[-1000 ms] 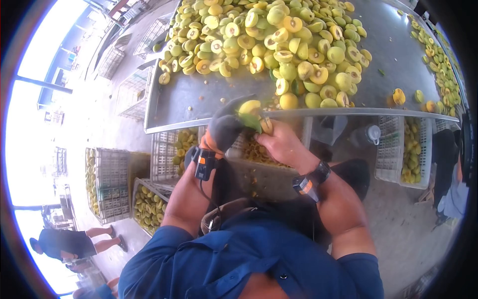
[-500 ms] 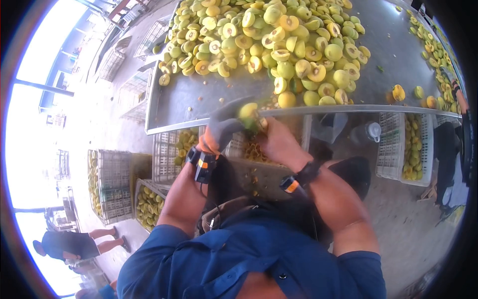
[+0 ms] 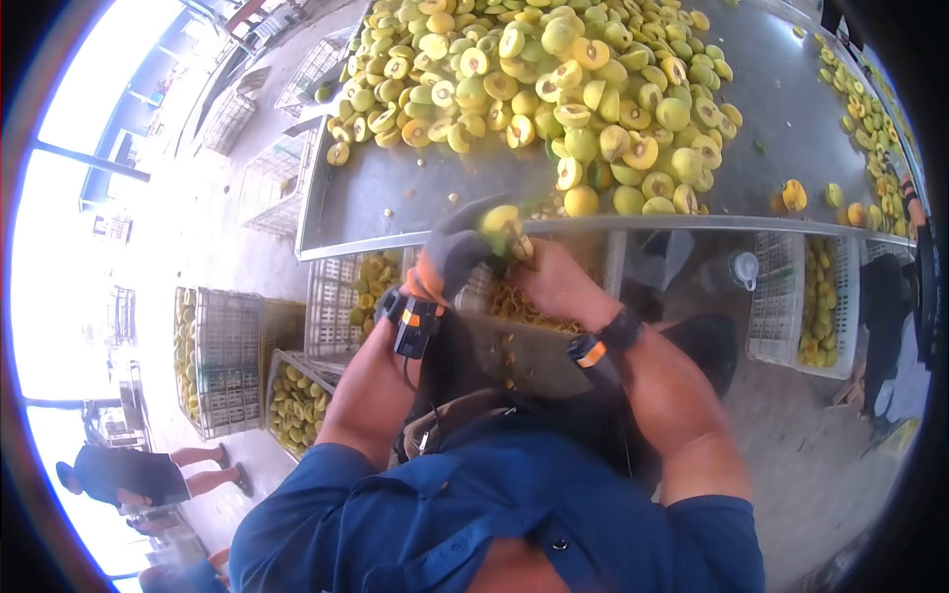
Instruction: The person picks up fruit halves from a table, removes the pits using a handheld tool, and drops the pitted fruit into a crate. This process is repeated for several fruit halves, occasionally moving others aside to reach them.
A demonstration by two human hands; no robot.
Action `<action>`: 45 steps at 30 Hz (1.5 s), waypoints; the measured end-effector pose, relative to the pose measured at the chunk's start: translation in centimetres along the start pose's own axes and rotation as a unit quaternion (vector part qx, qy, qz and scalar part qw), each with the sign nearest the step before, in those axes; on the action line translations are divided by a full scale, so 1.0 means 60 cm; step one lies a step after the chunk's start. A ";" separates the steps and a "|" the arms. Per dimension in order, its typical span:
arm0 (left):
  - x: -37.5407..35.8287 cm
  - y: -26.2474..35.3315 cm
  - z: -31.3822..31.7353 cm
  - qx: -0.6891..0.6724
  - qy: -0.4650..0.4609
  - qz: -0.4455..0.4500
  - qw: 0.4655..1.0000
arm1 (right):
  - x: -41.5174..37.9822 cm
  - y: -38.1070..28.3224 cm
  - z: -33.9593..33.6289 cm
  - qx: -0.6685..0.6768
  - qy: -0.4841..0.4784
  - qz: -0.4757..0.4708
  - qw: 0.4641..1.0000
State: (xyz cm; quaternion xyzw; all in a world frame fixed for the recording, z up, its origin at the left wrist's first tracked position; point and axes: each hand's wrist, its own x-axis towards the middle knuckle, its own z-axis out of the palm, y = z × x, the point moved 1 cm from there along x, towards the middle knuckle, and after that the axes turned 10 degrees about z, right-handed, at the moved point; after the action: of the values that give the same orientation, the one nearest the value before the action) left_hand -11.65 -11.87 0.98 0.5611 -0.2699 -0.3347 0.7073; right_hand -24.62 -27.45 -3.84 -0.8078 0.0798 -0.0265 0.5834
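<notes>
My left hand [image 3: 457,255], in a dark glove with an orange cuff, is closed around a yellow-green halved stone fruit [image 3: 500,219] just in front of the table edge. My bare right hand [image 3: 561,285] is curled right up against that fruit from the other side. A small brownish-yellow piece shows by its fingertips; I cannot tell whether it is a tool or part of the fruit. Both hands are over a crate [image 3: 615,259] holding curled yellow-brown scraps [image 3: 524,308]. Beyond them, a large pile of halved fruit [image 3: 554,99] covers much of the metal table [image 3: 395,193].
The table's raised metal rim [image 3: 682,221] runs just past my hands. Fruit-filled crates stand at lower left [image 3: 232,341] and under the table at right [image 3: 776,296], near a clear plastic jug [image 3: 743,265]. Another person [image 3: 129,474] stands at far left; a co-worker's arm [image 3: 911,198] reaches in at right.
Both hands stay together at the fruit, with the right fingers shifted slightly against it. The whole view has shifted a little.
</notes>
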 end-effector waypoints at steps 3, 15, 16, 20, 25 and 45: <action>0.015 -0.031 0.004 0.170 0.023 0.115 0.978 | 0.005 -0.010 -0.008 -0.050 -0.001 0.036 0.998; 0.025 -0.086 0.017 0.463 0.122 0.220 0.850 | -0.021 -0.040 -0.010 0.186 -0.151 0.104 0.965; 0.024 -0.096 0.011 0.448 0.117 0.225 0.858 | -0.030 -0.055 -0.017 0.255 -0.210 0.218 0.918; 0.024 -0.082 0.013 0.454 0.046 0.300 0.838 | -0.035 -0.035 -0.006 0.331 -0.252 0.253 0.873; 0.023 -0.055 0.026 0.442 -0.032 0.325 0.835 | -0.051 -0.059 0.000 0.257 -0.256 0.243 0.900; -0.119 0.020 -0.344 0.620 0.379 0.066 0.684 | -0.044 -0.014 0.006 -0.156 -0.101 0.152 0.971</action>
State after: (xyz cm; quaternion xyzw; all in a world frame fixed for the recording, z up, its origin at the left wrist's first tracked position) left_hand -0.31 6.51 -2.52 0.9311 -0.1612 0.1978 0.2605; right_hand -27.09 -26.41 -3.01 -0.8655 0.1457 0.1572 0.4528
